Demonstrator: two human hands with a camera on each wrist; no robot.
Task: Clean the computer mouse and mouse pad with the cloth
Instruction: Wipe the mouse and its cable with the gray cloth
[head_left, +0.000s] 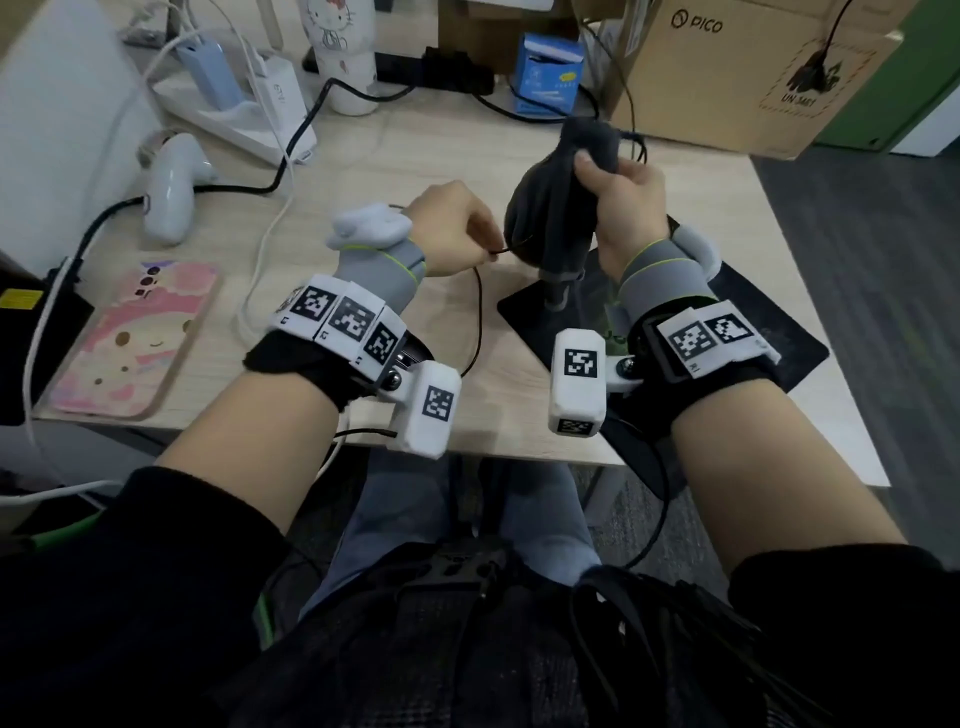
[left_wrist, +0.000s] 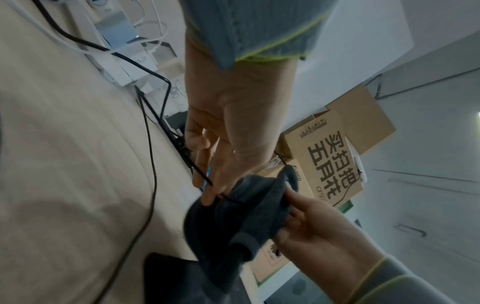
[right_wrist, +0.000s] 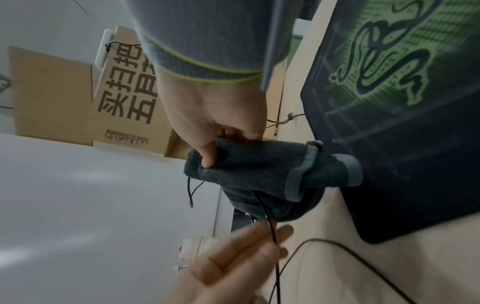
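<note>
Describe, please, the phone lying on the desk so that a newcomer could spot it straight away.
Start at the light wooden desk and look to its near left corner, left of the person's left hand. The phone in a pink pastel cartoon case lies flat there. Its neighbours, the white handheld controller and the black and white cables, are plain; only the phone is pink.

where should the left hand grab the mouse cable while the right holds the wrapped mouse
Pinch the thin black cable right where it leaves the cloth, coming in from the left side. The left hand fingers already meet it there; farther down it hangs slack toward the desk.
</note>
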